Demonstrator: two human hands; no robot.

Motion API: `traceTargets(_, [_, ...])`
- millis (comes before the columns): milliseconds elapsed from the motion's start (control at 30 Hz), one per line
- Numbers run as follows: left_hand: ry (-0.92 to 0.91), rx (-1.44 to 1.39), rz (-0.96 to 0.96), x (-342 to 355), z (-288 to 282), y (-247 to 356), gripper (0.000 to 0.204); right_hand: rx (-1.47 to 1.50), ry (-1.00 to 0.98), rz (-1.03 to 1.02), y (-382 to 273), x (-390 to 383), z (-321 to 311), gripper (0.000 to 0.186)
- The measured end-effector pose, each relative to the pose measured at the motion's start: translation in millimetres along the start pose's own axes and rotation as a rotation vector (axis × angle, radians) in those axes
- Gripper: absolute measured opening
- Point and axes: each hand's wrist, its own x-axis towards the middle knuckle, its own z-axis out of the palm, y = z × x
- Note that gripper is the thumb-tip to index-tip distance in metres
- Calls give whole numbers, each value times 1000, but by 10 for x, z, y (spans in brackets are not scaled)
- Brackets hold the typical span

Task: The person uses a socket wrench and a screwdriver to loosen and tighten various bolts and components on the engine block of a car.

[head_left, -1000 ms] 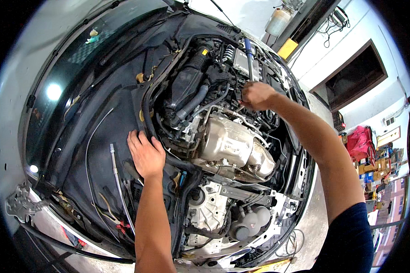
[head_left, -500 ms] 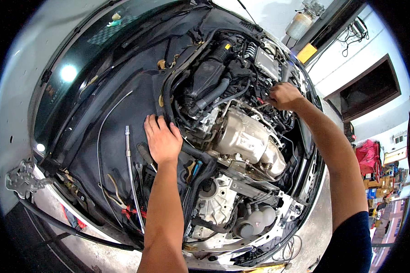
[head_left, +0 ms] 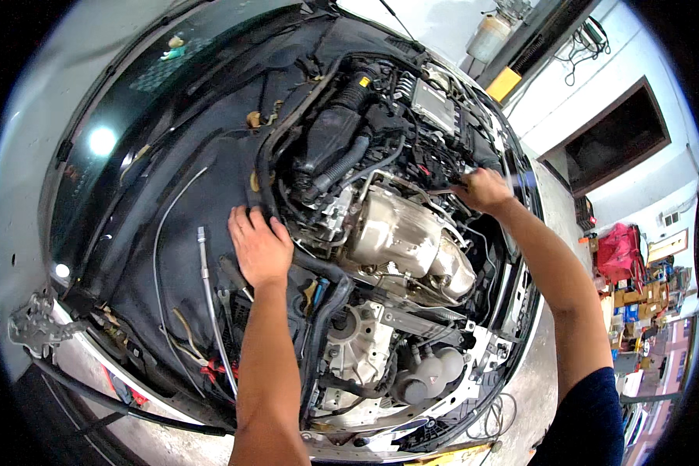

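My left hand [head_left: 260, 247] lies palm down on the black cover [head_left: 198, 206] beside the engine bay, its fingers stretched out. My right hand [head_left: 485, 192] is closed in a fist over the far right side of the engine, beyond the silvery heat shield [head_left: 396, 231]. Something thin shows at its left edge, but what it grips is mostly hidden. Near my left hand lie a dark-handled tool [head_left: 231, 270], a long metal bar [head_left: 208, 283], a wrench [head_left: 225, 307] and a red-handled tool [head_left: 212, 370].
A thin flexible rod [head_left: 157, 252] curves along the cover. Ahead are the ribbed black air hose [head_left: 346, 167] and a finned metal module [head_left: 435, 106]. A whitish round reservoir [head_left: 435, 373] sits close to me. The windshield [head_left: 144, 101] borders the left; a yellow-padded post [head_left: 503, 84] stands beyond the car.
The whole view has shifted, moving the scene leftward. Against the engine, my right fist has come nearer to me and slightly right. My left hand stays on the cover.
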Motion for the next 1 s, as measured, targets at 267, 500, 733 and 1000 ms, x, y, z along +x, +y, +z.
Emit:
traceTargets(267, [4,5,2,-16,58,43,34,345,33,595,-102,286,74,50])
traceTargets(500, [-6,29,-6,-2,-11,40,33,161,90,190,-296,315,-23,46])
traceTargets(733, [-22,40,-21,13,-30,29,34,-26,214,-18,-237,428,5,31])
traceTargets(1000, [-35,38,-10,17,-40,37,33,192,9,195,-889,772,-380,47])
